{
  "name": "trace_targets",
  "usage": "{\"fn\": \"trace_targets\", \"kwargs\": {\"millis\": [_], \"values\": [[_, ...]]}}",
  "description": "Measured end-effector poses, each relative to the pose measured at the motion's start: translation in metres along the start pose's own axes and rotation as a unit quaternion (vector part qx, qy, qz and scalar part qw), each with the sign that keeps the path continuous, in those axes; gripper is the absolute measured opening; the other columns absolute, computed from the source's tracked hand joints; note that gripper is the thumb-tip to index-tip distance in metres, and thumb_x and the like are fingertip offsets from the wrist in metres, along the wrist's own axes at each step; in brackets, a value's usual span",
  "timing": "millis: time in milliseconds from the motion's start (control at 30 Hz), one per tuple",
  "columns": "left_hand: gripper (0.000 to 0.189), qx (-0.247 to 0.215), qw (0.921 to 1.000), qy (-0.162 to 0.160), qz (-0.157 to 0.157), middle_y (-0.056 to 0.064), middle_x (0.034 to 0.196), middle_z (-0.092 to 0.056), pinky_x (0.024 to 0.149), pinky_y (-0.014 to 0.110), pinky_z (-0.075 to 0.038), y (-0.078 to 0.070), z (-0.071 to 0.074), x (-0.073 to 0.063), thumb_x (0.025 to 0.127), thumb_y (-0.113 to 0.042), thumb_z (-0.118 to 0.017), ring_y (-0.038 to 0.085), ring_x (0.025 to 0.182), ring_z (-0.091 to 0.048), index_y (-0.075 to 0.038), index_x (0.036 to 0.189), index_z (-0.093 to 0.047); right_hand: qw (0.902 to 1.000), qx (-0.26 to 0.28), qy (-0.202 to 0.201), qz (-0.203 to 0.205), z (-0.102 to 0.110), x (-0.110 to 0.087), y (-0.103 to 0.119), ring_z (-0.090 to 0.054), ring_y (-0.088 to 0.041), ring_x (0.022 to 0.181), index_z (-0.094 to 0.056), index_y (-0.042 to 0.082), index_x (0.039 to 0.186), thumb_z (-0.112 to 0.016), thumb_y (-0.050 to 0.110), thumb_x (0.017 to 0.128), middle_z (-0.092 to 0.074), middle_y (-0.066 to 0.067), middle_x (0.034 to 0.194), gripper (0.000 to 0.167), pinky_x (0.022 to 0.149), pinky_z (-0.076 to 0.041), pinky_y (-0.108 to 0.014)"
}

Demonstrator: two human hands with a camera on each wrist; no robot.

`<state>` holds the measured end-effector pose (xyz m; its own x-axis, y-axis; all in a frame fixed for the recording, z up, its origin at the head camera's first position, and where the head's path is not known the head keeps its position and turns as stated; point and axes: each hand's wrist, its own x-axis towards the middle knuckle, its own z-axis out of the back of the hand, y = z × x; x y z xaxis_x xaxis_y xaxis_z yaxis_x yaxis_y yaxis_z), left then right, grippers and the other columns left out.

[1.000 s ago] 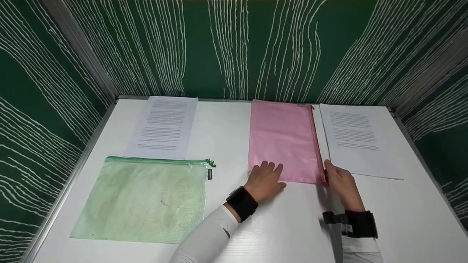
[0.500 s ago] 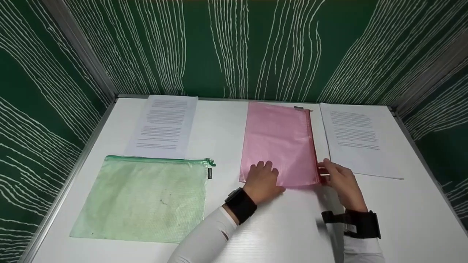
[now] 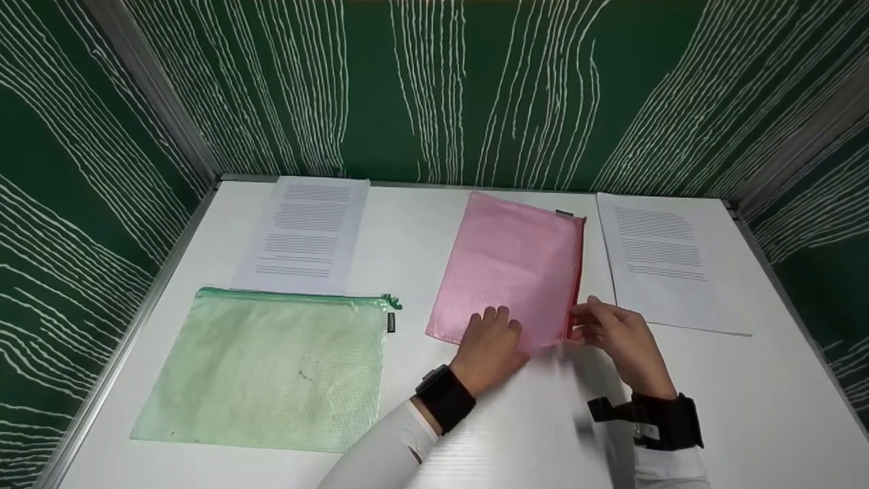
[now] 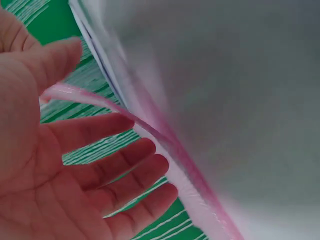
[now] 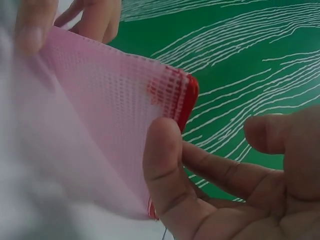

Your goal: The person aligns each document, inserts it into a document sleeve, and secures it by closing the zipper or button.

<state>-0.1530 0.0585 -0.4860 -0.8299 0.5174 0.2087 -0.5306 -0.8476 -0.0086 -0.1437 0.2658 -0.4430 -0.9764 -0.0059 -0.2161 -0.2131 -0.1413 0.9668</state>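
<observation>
A green pouch (image 3: 265, 373) lies at left on the white table (image 3: 404, 238). The left hand (image 3: 489, 353), fingers extended and slightly apart, rests at the near edge of an obliquely set pink pouch (image 3: 512, 265); the right hand (image 3: 626, 346) touches its red zip (image 3: 579, 268), though whether the fingers pinch it cannot be told

One camera sits on my head. From high up it looks forward and down, and sees most of the desk (image 3: 407, 258), my left hand (image 3: 489, 353), my right hand (image 3: 628, 346) and the green wall (image 3: 377, 95) behind. My left wrist wears another camera, very close, looking along my palm (image 4: 30, 195). My right wrist wears one too, just as near, looking past my fingers (image 5: 162, 155). All three views share the pink pouch (image 3: 516, 265) and the green wall.
</observation>
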Motion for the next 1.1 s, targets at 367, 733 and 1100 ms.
{"fn": "trace_targets", "kwargs": {"millis": [367,733,1100], "values": [[0.015,0.019,0.9962,-0.079,-0.033,-0.003,0.067,-0.053,0.054,0.026,-0.038,0.008,0.036,-0.009,0.079,-0.005,-0.058,0.013,0.063,-0.052,-0.017,0.069,-0.062,0.9974,-0.014,-0.014,0.069,-0.005,-0.011,0.012,-0.063,-0.025,0.077,-0.059,-0.008,0.110,-0.047,0.021,0.095,-0.062,-0.015,0.092,0.034,0.070,-0.053,-0.036],[0.018,-0.058,0.9841,-0.168,-0.012,-0.002,0.071,-0.052,0.055,0.024,-0.029,0.031,0.069,-0.021,0.087,-0.004,-0.052,0.014,0.063,-0.046,-0.015,0.075,-0.059,0.9621,-0.200,-0.050,0.179,-0.007,-0.022,0.023,-0.059,-0.013,0.080,-0.068,0.010,0.104,-0.059,-0.004,0.082,-0.061,-0.008,0.101,0.027,0.066,-0.047,-0.019],[0.017,-0.090,0.9612,-0.257,-0.046,-0.002,0.088,-0.062,0.076,0.027,-0.039,0.034,0.097,-0.033,0.092,-0.007,-0.049,0.015,0.084,-0.054,-0.014,0.087,-0.064,0.8737,-0.290,-0.070,0.385,-0.008,-0.009,0.007,-0.051,-0.001,0.087,-0.072,0.016,0.097,-0.072,0.000,0.074,-0.066,0.002,0.098,0.027,0.062,-0.042,-0.017]]}}
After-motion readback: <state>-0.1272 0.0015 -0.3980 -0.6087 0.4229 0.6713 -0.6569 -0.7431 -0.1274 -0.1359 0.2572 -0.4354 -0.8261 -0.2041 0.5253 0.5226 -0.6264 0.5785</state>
